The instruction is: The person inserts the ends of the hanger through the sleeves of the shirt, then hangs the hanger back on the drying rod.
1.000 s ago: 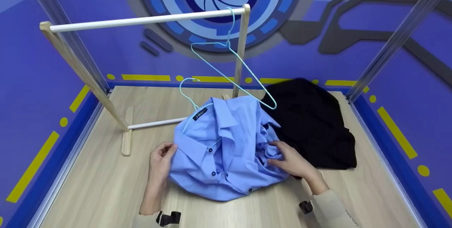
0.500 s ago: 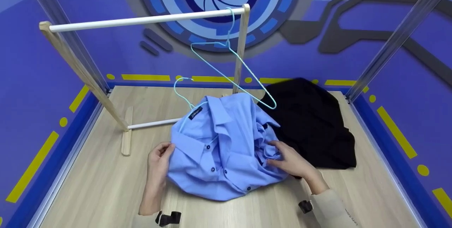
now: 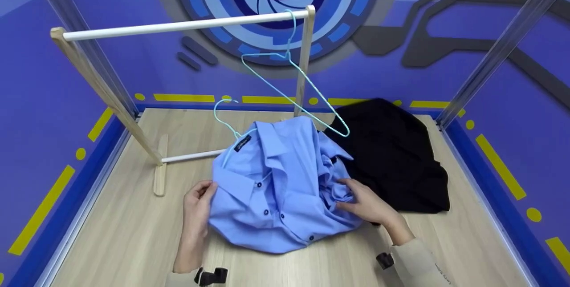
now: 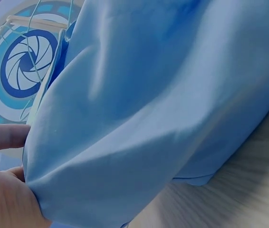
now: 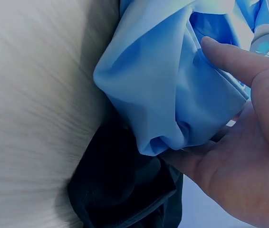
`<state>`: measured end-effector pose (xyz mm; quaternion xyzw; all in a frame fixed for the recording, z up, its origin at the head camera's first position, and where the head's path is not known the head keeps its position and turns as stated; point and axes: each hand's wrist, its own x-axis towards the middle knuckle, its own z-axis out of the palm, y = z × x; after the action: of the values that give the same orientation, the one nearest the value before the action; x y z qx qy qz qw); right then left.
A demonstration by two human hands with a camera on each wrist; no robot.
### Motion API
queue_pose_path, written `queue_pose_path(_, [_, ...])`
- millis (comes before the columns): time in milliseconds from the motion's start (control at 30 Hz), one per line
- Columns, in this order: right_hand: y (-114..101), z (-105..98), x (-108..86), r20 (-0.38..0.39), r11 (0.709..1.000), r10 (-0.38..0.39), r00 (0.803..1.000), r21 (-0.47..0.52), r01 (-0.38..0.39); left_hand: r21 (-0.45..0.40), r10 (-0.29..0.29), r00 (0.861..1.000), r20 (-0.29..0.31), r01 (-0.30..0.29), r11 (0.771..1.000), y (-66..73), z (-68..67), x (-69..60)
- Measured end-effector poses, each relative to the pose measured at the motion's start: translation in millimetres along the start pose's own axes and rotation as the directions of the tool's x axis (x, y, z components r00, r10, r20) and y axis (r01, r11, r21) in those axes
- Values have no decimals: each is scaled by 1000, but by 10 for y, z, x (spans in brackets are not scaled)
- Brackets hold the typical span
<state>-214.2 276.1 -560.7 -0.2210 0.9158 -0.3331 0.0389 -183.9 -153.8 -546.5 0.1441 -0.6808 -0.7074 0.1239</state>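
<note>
The blue shirt (image 3: 285,162) lies rumpled between the two hands, its collar open and its lower part gathered toward the person. The left hand (image 3: 196,200) pinches the cloth at the shirt's left edge, thumb and fingers close together. The right hand (image 3: 367,200) holds the bunched folds at the other side more broadly, thumb over the cloth and fingers reaching beneath; their tips are hidden. A pale blue hanger (image 3: 238,135) runs inside the collar, its hook standing beyond and a little right of the left hand, next to the dark label (image 3: 242,143). Over the last second the hook, label and collar have shifted slightly toward the left hand's side, and that hand has edged outward with them, while the right hand has barely moved. This suggests the left shoulder is being worked over the hanger, with the right side still gathered; how far the hanger's far arm reaches cannot be seen. Just past the right hand, a black garment (image 3: 396,158) lies heaped on the table (image 3: 120,233). Farther off, beyond both hands, stands the rack (image 3: 187,24), a bare second hanger (image 3: 288,55) hooked near the right end of its rail.
</note>
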Motion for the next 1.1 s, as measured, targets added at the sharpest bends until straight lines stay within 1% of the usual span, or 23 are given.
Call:
queue_pose_path(200, [-1, 3, -1, 15, 1000, 9, 1000, -1, -9, -10, -12, 1000, -9, 12, 1000, 33, -22, -13])
queue_pose_path(400, [5, 18, -1, 20, 1000, -7, 1000, 4, 7, -8, -34, 999, -14, 34, 999, 45, -71, -12])
queue_pose_path(500, [12, 24, -2, 21, 1000, -7, 1000, 2, 7, -1, -46, 999, -17, 46, 999, 39, -91, -23])
queue_pose_path(667, [10, 25, -4, 26, 1000, 11, 1000, 6, -11, 27, -47, 999, -17, 47, 999, 33, -125, -38])
queue_pose_path(767, [13, 26, -4, 29, 1000, 10, 1000, 3, -10, 33, -50, 998, -28, 51, 998, 33, -143, -44])
queue_pose_path(1100, [25, 32, 7, 27, 1000, -4, 1000, 27, 3, -5, -56, 997, -49, 56, 998, 30, -205, -60])
